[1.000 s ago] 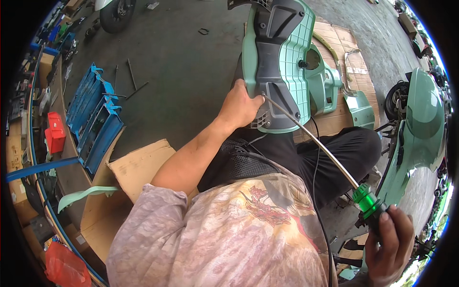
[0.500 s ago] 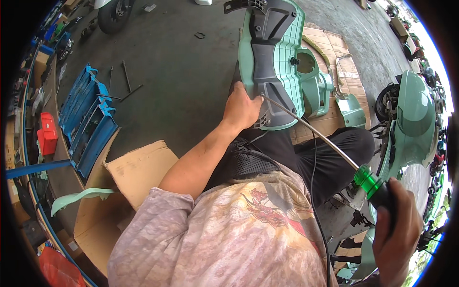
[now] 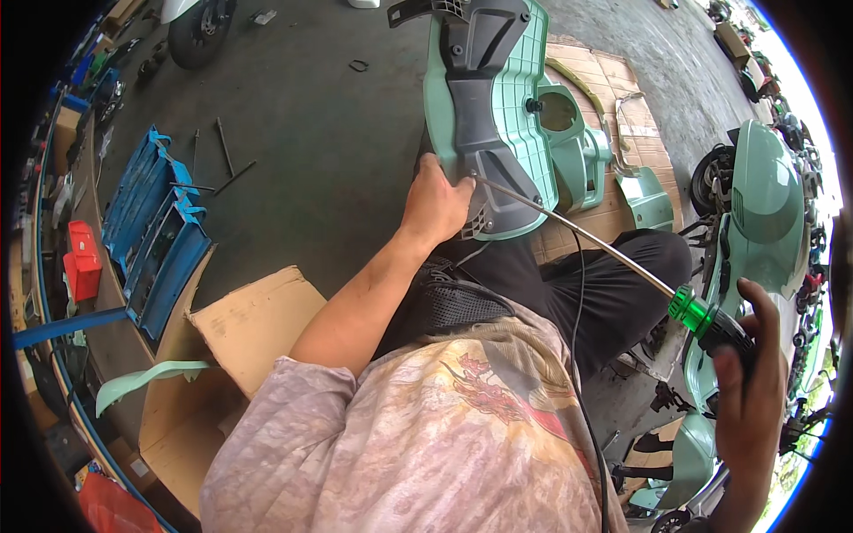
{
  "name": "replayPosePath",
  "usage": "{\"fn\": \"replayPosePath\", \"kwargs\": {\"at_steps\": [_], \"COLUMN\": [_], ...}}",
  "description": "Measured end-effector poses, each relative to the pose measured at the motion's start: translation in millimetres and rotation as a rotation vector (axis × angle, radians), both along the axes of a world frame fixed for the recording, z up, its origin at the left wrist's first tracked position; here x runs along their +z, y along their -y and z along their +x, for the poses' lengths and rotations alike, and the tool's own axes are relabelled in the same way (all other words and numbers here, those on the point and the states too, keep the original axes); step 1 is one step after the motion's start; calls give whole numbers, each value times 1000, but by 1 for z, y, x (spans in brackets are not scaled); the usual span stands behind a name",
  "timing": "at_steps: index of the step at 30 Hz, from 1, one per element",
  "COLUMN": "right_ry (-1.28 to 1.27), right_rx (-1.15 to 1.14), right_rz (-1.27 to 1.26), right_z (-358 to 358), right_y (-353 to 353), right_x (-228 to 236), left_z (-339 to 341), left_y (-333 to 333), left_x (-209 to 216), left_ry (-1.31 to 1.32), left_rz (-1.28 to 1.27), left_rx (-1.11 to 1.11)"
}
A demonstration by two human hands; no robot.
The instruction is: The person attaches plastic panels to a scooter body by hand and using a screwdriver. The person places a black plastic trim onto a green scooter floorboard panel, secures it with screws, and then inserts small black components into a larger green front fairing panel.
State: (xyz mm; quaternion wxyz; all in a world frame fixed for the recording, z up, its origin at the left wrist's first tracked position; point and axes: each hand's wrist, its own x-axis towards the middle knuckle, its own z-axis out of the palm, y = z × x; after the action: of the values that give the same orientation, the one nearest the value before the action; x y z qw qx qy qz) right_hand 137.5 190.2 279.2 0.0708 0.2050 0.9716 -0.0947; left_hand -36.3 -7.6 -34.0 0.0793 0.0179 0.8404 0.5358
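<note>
Head view: green-and-black scooter panel (image 3: 520,124) sits by the crossed legs (image 3: 609,306), left hand (image 3: 435,204) gripping its near-left edge, right hand (image 3: 755,373) loosely round the long-shank screwdriver (image 3: 691,309). Probably light, stiff, slick plastic; hold the rim, spare the lattice tab (image 3: 474,224). Driver tip unclear, left fingertips hidden, panel's far end cut off

The pale green moulded panel (image 3: 524,67) shows its gridded, ribbed side upward, with a dark grey insert (image 3: 478,111) running along its length and dark fasteners dotted about; its long axis points away from the person. The screwdriver (image 3: 613,252) slants across the near end, its long metal shaft's tip by the insert's left edge, its green-and-black handle (image 3: 693,311) off to the right, beyond the panel
</note>
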Motion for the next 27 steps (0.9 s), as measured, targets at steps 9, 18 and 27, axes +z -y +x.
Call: {"fn": "replayPosePath", "kwargs": {"at_steps": [9, 18, 27], "right_ry": [52, -46, -202], "right_rx": [128, 989, 151], "right_rz": [-153, 685, -98], "right_z": [-3, 23, -4], "right_y": [-12, 19, 7], "right_x": [1, 14, -6], "left_z": [1, -4, -3], "left_y": [-1, -9, 5], "left_x": [8, 12, -7], "left_ry": [22, 39, 10], "left_rz": [-6, 31, -22], "left_rx": [1, -32, 10]}}
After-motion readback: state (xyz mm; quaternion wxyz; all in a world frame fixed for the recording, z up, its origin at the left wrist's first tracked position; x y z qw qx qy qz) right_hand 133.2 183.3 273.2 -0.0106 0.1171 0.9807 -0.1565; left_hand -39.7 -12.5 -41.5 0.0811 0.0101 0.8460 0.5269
